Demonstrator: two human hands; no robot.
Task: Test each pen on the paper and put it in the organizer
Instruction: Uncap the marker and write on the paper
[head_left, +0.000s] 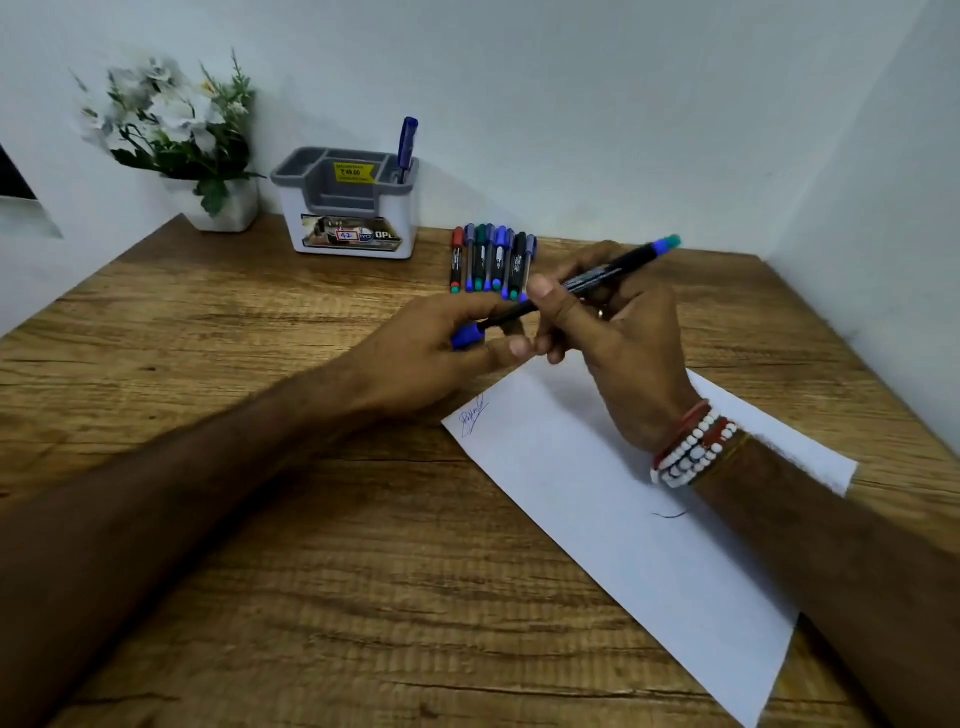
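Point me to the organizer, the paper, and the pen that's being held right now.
organizer (353, 236), head view, white front wall.
paper (613, 519), head view, bare middle.
held pen (623, 265), head view, dark barrel.

We are at a little desk (260, 519) in a corner: white walls (623, 104), a flower pot (223, 208), a pen holder (348, 208).

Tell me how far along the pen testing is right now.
Done: one blue pen stands in the grey and white organizer, and the white paper bears one blue scribble. In hand: the left hand and right hand hold a black pen with a blue cap. Left: the row of pens on the wooden table.
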